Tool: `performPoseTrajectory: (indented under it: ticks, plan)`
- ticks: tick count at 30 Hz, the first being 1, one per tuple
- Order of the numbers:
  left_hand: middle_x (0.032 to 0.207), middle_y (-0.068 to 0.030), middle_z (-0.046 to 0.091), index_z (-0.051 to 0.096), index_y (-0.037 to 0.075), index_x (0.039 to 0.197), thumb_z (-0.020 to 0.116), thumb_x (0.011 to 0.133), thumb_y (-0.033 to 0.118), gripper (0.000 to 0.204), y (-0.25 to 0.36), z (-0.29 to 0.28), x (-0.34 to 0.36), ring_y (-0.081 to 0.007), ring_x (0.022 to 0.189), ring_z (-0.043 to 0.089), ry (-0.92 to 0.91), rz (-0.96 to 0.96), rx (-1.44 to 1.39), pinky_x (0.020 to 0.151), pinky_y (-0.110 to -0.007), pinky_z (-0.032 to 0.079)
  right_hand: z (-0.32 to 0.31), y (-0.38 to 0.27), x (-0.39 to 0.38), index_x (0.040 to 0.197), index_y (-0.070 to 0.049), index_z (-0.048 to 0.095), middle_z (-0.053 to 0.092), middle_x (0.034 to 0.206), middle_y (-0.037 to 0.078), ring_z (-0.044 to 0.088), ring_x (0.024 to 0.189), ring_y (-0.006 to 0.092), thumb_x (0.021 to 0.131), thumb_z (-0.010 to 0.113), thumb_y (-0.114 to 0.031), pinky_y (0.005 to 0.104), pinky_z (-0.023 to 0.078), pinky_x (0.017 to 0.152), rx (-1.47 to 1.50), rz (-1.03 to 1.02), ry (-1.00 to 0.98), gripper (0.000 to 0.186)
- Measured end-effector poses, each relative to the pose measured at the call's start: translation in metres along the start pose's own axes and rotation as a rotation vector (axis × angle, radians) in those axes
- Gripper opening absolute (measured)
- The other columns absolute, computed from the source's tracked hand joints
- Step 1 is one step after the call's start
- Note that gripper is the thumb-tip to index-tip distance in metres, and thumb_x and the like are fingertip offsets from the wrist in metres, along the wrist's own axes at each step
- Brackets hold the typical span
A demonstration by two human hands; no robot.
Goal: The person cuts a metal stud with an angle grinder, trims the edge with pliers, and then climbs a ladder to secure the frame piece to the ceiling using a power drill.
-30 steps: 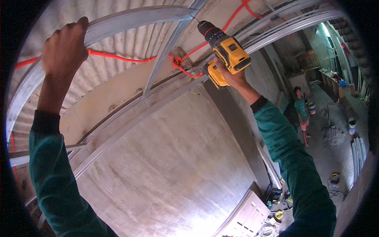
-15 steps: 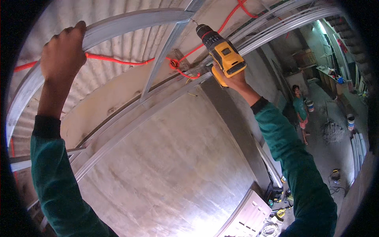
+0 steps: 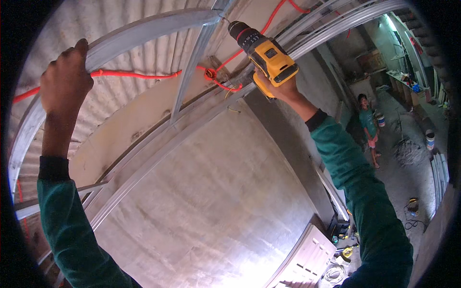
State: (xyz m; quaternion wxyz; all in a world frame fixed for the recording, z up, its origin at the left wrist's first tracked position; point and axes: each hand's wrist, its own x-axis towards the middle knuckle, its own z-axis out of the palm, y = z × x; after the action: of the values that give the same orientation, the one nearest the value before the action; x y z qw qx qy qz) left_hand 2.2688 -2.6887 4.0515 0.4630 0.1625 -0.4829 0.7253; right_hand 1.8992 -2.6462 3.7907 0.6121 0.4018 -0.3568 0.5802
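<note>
High on the left, my left hand [image 3: 66,79] is closed around a long grey metal channel [image 3: 149,30] overhead. My right hand [image 3: 282,89] is wrapped around the handle of a yellow and black cordless drill [image 3: 271,56], raised to the right of the channel. The drill's bit points up and left, its tip at or very near the joint where the channel meets a metal crosspiece [image 3: 188,79]. Whether the bit touches the metal is too small to tell.
Orange conduit [image 3: 139,74] with a round junction box [image 3: 210,74] runs under the corrugated roof [image 3: 158,50]. Metal rails [image 3: 331,38] line the top of the grey wall [image 3: 201,192]. Far below, a person [image 3: 369,127] stands near a bucket [image 3: 381,120]; tools and a coiled cable [image 3: 334,274] lie lower right.
The view has shifted slightly. My left hand and the drill both appear a little farther left, with the bit staying close to the joint. Both hands keep their hold.
</note>
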Motion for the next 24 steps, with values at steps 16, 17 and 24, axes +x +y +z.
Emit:
performPoseTrajectory:
  ticks: [16,17,24]
  plan:
    - [0.093,-0.0097,0.064,0.052,0.009,0.1,0.061,0.074,0.008,0.028,0.009,-0.025,0.007,-0.0315,0.082,0.066,0.029,0.088,-0.122,0.069,-0.042,0.054,-0.025,0.002,0.011,0.097,-0.009,0.06,0.062,0.093,0.008,0.059,0.085,0.0289,0.073,0.072,-0.018,0.0403,0.046,0.074,-0.194,-0.138,-0.083,0.028]
    - [0.091,-0.0105,0.065,0.052,0.009,0.1,0.061,0.074,0.009,0.028,0.016,-0.019,0.007,-0.0316,0.08,0.066,0.003,0.095,-0.117,0.068,-0.042,0.055,-0.028,0.007,0.008,0.097,-0.01,0.06,0.062,0.093,0.008,0.059,0.085,0.0285,0.073,0.072,-0.019,0.0404,0.046,0.075,-0.156,-0.1,-0.097,0.028]
    - [0.078,-0.0136,0.065,0.052,0.011,0.098,0.061,0.074,0.008,0.026,0.012,-0.024,0.026,-0.0329,0.071,0.066,-0.029,0.108,0.014,0.061,-0.043,0.055,-0.03,0.024,0.021,0.097,-0.01,0.06,0.062,0.089,0.007,0.06,0.082,0.0272,0.072,0.073,-0.017,0.0388,0.046,0.074,-0.177,-0.168,-0.037,0.029]
